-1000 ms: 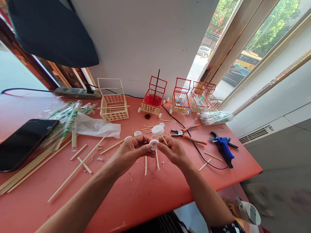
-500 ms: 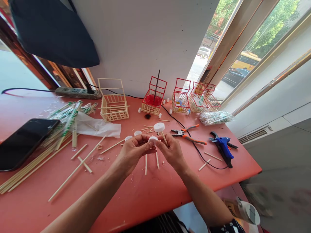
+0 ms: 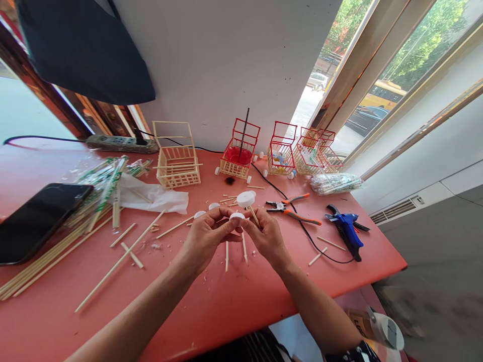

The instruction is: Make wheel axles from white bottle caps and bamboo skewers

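Note:
Between my hands, over the middle of the table, is a white bottle cap. My left hand pinches it from the left. My right hand closes around a short wooden stick, its thumb and fingertips also touching that cap. A second white cap sits on the stick's upper end, above my right fingers. Two more caps lie on the table just beyond my left hand. Below my fingers are two thin sticks. Where the held stick meets the lower cap is hidden.
Pliers and a blue glue gun lie to the right. Along the wall stand a plain stick cart and several red-trimmed ones. On the left are loose sticks, wrapped chopsticks and a phone.
The cap on the stick's upper end has shifted slightly left and tilted a little. Both hands stay in nearly the same place with the same hold.

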`<state>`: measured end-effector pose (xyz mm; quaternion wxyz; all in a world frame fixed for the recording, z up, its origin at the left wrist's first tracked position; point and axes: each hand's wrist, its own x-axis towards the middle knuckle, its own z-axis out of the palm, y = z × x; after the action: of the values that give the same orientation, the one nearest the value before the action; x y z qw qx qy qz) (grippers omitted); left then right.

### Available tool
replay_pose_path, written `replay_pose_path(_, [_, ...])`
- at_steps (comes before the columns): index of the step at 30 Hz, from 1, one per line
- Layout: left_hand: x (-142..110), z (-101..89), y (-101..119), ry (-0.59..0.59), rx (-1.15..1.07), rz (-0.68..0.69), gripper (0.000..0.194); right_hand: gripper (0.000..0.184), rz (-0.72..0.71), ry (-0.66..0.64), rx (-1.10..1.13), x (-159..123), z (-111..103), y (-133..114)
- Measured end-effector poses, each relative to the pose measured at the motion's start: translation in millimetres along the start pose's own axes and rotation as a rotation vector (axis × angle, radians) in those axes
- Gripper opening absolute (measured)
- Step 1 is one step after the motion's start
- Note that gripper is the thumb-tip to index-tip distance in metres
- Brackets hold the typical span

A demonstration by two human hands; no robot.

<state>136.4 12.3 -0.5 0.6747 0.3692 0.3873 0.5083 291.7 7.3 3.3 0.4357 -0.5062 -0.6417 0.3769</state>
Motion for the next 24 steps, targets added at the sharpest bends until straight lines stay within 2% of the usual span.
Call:
replay_pose_path(6, [-1.2,-2.0,4.0,-0.072,-0.014,-0.024,0.037,0.021,-0.028,-0.029,0.041,-0.5,-0.9,-2.4])
replay_pose_path(18, [0.5,-9.8,5.2,-0.153,0.008,-0.052,0.034,0.025,-0.042,-0.059,0.001,-1.0,-4.1,-2.8])
replay_pose_path(21, [2.5,-11.6,3.9,-0.143,0.026,-0.045,0.034,0.024,-0.043,-0.055,-0.017,0.1,-5.5,-0.5])
replay_pose_path(24, [4.9,-13.3,4.6,-0.079,0.067,-0.004,0.036,0.025,-0.017,-0.076,-0.029,2.3,-8.4,2.0])
